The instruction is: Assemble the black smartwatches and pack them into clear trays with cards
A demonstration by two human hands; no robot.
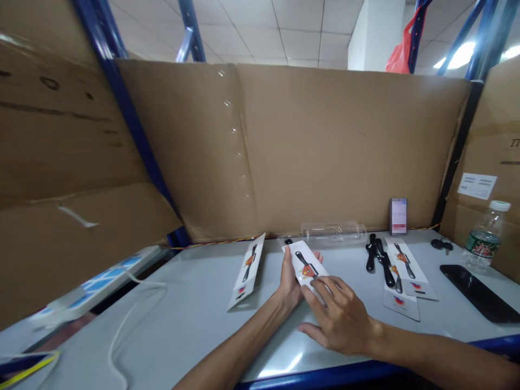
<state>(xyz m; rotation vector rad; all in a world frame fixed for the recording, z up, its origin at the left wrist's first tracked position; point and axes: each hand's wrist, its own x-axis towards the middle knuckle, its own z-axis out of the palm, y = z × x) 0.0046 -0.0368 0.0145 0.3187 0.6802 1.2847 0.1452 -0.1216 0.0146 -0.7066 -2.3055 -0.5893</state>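
Note:
My left hand [289,279] holds a white printed card [303,255] from below, its thumb along the near left edge and fingertips showing past the far right edge. The card bears a picture of a dark-handled spreader or knife with orange food. My right hand [345,314] lies over the card's lower end, fingertips touching its face, fingers stretched and thumb apart. Left of the hands stands a similar folded card [248,271], tilted on the table. To the right, more such cards [410,268] overlap beside black-handled utensils [384,262].
Clear plastic packaging [333,232] lies by the cardboard back wall [325,151]. A small upright screen [398,216], a black phone [479,292], keys [442,244] and a water bottle [483,241] are at right. A power strip [109,279] and white cable [119,325] run along the left.

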